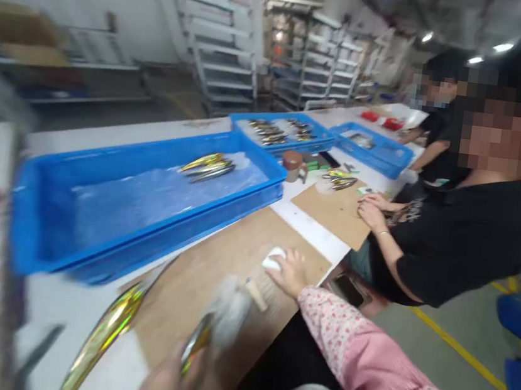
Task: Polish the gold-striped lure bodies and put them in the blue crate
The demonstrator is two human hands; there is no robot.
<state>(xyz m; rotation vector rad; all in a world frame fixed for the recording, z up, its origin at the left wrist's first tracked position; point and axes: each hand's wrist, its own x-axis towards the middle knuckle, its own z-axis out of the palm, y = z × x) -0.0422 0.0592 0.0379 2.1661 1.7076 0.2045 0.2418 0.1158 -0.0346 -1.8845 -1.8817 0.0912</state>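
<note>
My left hand (pixel 171 380), blurred at the bottom edge, is closed around a shiny gold-and-silver fishing lure (pixel 196 342). A crumpled translucent plastic bag or wrap (pixel 230 311) lies just beyond it, too smeared to tell which. Over the brown cardboard sheet (pixel 215 256), my right hand (pixel 291 273) grips a small white pad (pixel 274 258) between thumb and fingers. A beige strip-like piece (pixel 256 294) rests on the cardboard between my hands. To the left, a long gold lure (pixel 108 334) lies partly on the cardboard's edge.
A blue tray (pixel 141 237) with a few lures (pixel 207 166) stands ahead; another blue tray (pixel 311 145) holds several more. A brown mug (pixel 292 166) is beside them. At right, a co-worker in black (pixel 464 239) works over another cardboard sheet (pixel 329 213). A blurred post (pixel 10 240) rises at left.
</note>
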